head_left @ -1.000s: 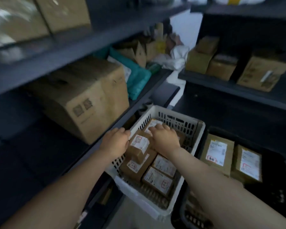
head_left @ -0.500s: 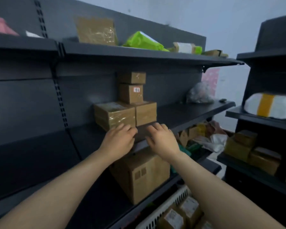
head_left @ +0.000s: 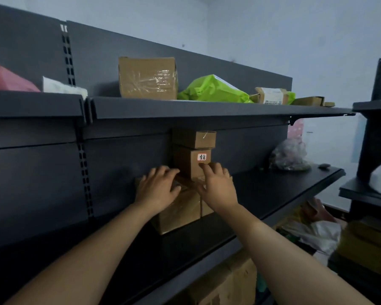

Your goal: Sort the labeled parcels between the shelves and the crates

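Two hands flank the labelled box [head_left: 191, 160], mid-stack on the shelf [head_left: 273, 194]. The left hand [head_left: 157, 188] lies spread on the taped carton [head_left: 180, 212] below-left of it, likely steadying. The right hand [head_left: 216, 186], fingers straight, seemingly touches its lower front, gripping nothing.

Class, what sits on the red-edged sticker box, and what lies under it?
A smaller plain box sits on top. Underneath, partly hidden: a taped box under the left hand, another box behind the right hand.
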`<act>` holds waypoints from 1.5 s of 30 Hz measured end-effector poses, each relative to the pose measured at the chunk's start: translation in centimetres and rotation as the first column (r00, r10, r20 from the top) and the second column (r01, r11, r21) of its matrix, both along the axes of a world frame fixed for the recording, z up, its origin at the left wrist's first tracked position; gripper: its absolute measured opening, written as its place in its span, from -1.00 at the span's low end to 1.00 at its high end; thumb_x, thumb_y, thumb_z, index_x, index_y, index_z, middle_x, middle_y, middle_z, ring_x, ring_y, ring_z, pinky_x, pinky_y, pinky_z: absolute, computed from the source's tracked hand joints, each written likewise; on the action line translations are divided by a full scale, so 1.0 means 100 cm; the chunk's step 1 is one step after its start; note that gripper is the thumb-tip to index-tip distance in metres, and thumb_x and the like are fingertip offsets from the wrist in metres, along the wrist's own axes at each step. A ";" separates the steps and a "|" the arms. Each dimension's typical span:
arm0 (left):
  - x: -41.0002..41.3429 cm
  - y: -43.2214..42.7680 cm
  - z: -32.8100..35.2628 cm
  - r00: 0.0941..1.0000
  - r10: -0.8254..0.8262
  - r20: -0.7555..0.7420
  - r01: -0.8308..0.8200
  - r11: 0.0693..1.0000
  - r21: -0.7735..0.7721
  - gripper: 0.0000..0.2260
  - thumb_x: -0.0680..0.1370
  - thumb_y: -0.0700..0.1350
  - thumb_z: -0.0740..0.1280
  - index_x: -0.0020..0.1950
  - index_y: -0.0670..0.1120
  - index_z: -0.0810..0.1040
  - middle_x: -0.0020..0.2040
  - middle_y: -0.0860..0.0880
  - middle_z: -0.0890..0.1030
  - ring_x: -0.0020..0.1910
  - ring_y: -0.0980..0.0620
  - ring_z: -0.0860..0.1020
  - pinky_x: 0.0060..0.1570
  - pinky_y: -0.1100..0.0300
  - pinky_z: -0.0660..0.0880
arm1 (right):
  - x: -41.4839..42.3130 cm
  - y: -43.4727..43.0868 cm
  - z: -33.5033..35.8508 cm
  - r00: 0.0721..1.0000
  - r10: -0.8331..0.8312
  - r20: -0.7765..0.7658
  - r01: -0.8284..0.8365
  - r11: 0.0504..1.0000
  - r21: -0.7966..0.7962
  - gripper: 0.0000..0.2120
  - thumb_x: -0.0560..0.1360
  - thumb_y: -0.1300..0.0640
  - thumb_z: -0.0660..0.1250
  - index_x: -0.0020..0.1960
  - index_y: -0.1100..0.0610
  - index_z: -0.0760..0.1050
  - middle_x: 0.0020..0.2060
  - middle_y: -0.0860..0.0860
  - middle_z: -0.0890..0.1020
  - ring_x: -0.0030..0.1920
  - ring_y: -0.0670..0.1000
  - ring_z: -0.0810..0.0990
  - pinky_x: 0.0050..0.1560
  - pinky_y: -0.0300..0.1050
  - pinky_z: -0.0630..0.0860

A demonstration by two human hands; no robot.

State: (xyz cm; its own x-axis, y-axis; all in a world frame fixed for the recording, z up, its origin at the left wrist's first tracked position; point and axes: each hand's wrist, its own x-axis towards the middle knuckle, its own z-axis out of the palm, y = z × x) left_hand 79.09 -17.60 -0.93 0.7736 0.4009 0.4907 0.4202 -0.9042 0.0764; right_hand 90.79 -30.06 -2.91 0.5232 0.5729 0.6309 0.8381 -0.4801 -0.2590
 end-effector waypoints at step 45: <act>0.098 -0.050 0.014 0.751 0.303 0.587 0.596 0.073 -0.800 -0.64 0.46 0.03 0.39 0.22 -0.01 0.49 -0.06 -0.07 0.65 -0.09 -0.04 0.61 -0.18 0.11 0.52 | 0.083 -0.034 -0.008 0.947 0.163 -0.278 0.030 0.814 0.580 -0.23 0.30 -0.01 0.56 0.38 0.10 0.25 0.39 0.07 0.21 0.39 0.11 0.24 0.35 -0.02 0.32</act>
State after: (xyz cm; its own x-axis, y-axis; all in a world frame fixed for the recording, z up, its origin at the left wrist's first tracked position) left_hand 88.89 -22.61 0.46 0.6798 0.7299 0.0720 -0.2450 0.1334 0.9603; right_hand 99.08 -33.47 -3.71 0.7152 0.1997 0.6698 0.6956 -0.1100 -0.7099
